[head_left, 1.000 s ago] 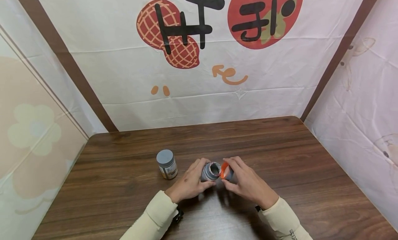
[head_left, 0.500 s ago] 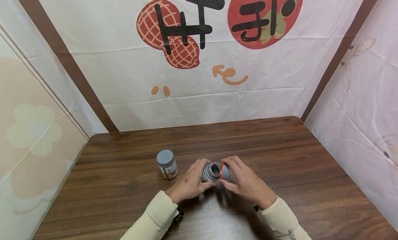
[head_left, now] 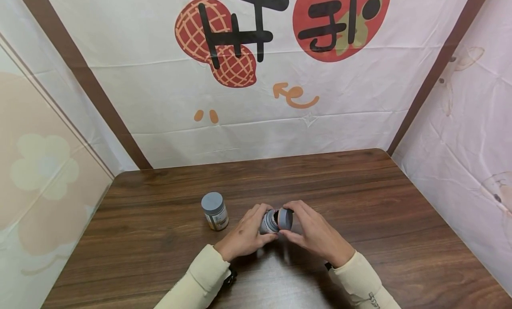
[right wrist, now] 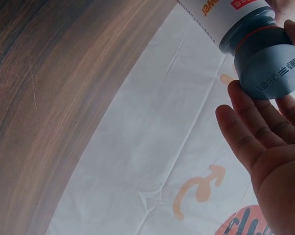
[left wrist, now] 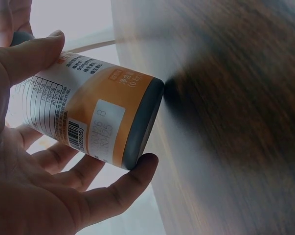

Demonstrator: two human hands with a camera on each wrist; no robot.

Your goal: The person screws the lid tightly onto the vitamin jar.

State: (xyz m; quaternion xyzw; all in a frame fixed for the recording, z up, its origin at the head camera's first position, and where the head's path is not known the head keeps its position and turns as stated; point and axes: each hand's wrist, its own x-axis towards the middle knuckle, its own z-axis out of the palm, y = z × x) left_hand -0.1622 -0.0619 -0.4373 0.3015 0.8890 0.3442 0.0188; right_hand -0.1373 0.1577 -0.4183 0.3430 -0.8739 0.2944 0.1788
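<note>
Fingers and thumb of the left hand (head_left: 246, 235) curl round a grey bottle (head_left: 268, 224), tilted with its mouth toward the right. In the left wrist view its orange and white label (left wrist: 93, 107) faces the camera, and the bottle's base is close to the table. The right hand (head_left: 316, 233) pinches a grey cap (head_left: 286, 219) between thumb and fingers, at the bottle's mouth; a dark gap shows between them in the head view. The right wrist view has the cap (right wrist: 272, 73) against the neck, a red-orange line at its edge.
A second jar (head_left: 216, 213) with a grey lid stands upright on the wooden table (head_left: 160, 211), left of the hands. Printed white cloth (head_left: 160, 100) hangs behind the table, with more cloth at both sides.
The cap in the right hand has turned from showing its orange inside to showing its grey top, and has moved left to the bottle's mouth. The left hand has barely moved.
</note>
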